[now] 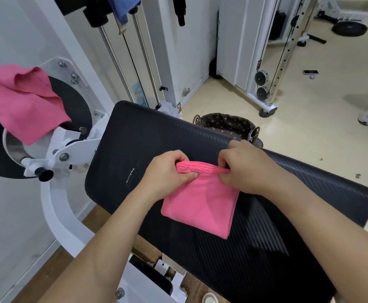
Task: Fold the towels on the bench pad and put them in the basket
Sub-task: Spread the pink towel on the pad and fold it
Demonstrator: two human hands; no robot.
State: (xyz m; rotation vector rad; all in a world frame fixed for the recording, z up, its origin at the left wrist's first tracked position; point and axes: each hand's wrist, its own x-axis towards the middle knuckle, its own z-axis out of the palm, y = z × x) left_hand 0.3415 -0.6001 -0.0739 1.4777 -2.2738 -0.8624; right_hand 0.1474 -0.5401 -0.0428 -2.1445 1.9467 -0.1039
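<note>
A folded pink towel (200, 204) lies in the middle of the black bench pad (135, 145). My left hand (167, 173) pinches the towel's far folded edge at its left end. My right hand (246, 169) pinches the same edge at its right end. A dark fabric-lined basket (226, 125) stands on the floor just beyond the pad's far edge. A second pink towel (19, 99) lies crumpled over the machine's round black disc at the left.
White gym machine frames, steel guide rods (113, 57) and cables stand behind the pad. A cable station with pulleys (263, 84) is at the back right. A person's shoe (364, 119) shows at the right edge. A phone (310, 72) lies on the floor.
</note>
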